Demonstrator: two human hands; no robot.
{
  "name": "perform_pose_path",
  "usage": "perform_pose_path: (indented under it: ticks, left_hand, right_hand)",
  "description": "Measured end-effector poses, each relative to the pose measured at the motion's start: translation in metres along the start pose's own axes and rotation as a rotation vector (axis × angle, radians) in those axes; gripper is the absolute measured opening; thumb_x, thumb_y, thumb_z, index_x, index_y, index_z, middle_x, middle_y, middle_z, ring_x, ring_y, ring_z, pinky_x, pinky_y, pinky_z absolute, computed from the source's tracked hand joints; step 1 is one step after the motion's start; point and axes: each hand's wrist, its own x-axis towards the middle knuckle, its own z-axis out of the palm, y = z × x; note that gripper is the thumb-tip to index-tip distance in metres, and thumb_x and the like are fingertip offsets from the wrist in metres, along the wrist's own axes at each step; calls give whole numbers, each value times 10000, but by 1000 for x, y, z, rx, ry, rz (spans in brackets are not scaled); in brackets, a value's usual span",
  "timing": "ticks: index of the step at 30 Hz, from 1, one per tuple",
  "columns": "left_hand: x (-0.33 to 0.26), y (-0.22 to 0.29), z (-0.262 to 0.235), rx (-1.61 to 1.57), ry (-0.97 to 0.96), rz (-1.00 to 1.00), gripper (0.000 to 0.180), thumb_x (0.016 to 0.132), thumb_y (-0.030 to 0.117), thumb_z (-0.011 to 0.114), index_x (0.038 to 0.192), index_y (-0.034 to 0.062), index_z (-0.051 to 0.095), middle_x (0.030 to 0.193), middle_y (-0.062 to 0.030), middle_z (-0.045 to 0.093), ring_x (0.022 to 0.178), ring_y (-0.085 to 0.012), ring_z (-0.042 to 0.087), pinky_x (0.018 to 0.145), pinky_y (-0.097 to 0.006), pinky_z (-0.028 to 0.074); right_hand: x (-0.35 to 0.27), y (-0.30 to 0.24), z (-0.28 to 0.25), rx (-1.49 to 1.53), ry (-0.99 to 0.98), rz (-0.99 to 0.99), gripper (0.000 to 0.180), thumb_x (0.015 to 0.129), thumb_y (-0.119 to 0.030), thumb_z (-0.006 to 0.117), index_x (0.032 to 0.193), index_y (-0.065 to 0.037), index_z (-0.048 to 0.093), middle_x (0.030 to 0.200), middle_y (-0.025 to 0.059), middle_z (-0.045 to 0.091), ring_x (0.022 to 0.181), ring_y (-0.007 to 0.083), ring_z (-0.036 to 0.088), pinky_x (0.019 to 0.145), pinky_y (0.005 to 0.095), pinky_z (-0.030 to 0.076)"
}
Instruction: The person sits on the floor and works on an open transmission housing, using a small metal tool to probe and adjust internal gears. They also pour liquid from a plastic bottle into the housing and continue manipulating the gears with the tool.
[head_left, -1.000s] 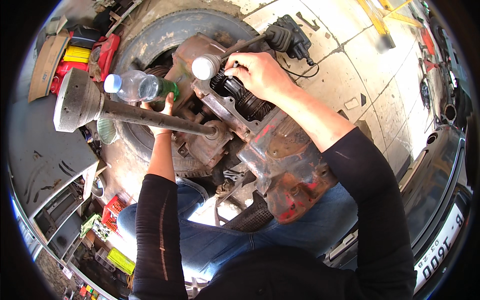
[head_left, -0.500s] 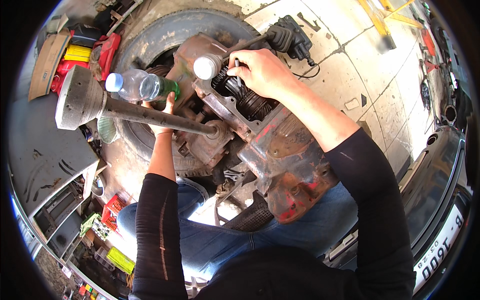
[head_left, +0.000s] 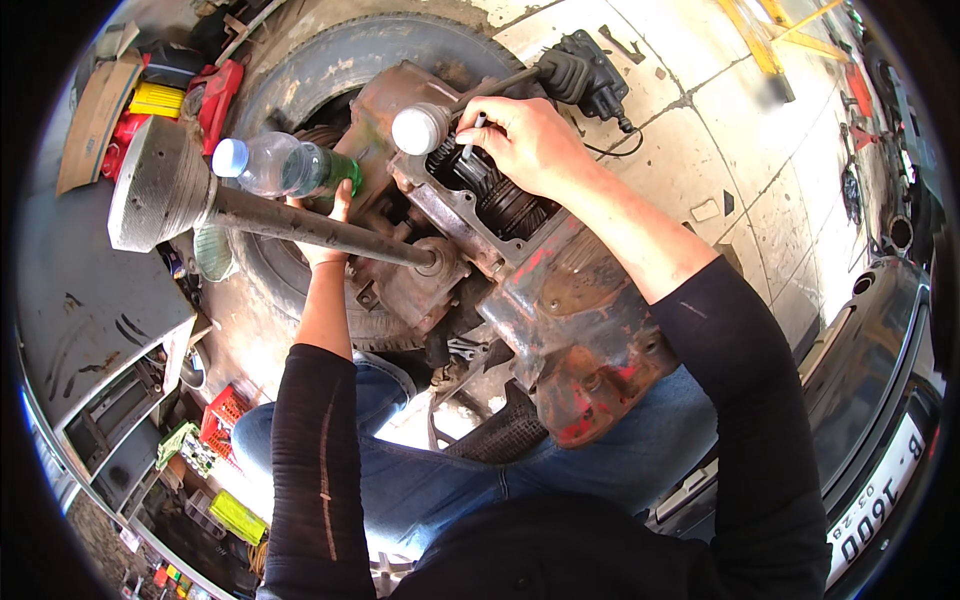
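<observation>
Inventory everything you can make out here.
rusty open gearbox casing: 1, brown, centre
blue-capped plastic bottle: 1, clear-green, left
slim metal rod: 1, grey, above casing
flared metal shaft: 1, grey, left
large rubber tyre: 1, dark, beyond casing
rounded knob: 1, white, upper centre
metal stand: 1, yellow, top right
metal cabinet: 1, grey, left
vehicle bodywork: 1, dark, right
left hand: 1, black-sleeved, holding bottle
right hand: 1, black-sleeved, pinching rod

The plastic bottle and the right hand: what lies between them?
In the head view, a white knob and part of the rusty metal casing show between the plastic bottle and the right hand.
</observation>
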Motion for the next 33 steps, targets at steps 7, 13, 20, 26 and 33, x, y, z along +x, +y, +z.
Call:
perform_pose_path:
  ticks: [7,13,20,26,33]
  left_hand:
    - [-4,16,-1,-52,61,45,624,783,248,957,1280,23,655,1230,-107,704,1135,-226,638,1059,-393,475]
    - [0,0,1,84,86,70,637,774,277,962,1271,16,660,1228,-107,702,1132,-224,634,1058,-395,473]
    - [2,-15,-6,121,-50,-47,1142,736,627,894,1525,-53,427,1550,-254,467,1445,-367,431,1250,-429,281]
    - [1,-5,-4,93,-85,-73,1166,731,615,906,1533,-68,405,1565,-261,446,1455,-370,417,1252,-430,280]
    - [0,-6,0,60,99,82,645,778,307,958,1269,17,657,1208,-106,701,1122,-227,634,1051,-388,471]
  right_hand:
    - [-1,-8,3,-33,-86,44,135,986,-173,714,1044,-52,696,800,137,704,700,247,691,676,351,513]
    - [-5,-1,13,18,-15,-129,142,968,-173,732,1041,-56,700,874,162,722,778,304,724,699,387,535]
    - [-4,-3,14,-48,-47,-109,109,959,-111,717,1034,-39,687,910,172,735,836,380,722,705,423,544]
    - [-8,3,18,9,9,-196,81,947,-83,706,1012,-43,680,898,178,730,835,391,717,701,442,544]
    - [-2,-7,13,-61,-46,-158,72,939,-65,702,999,-42,670,871,178,715,812,397,705,689,449,539]
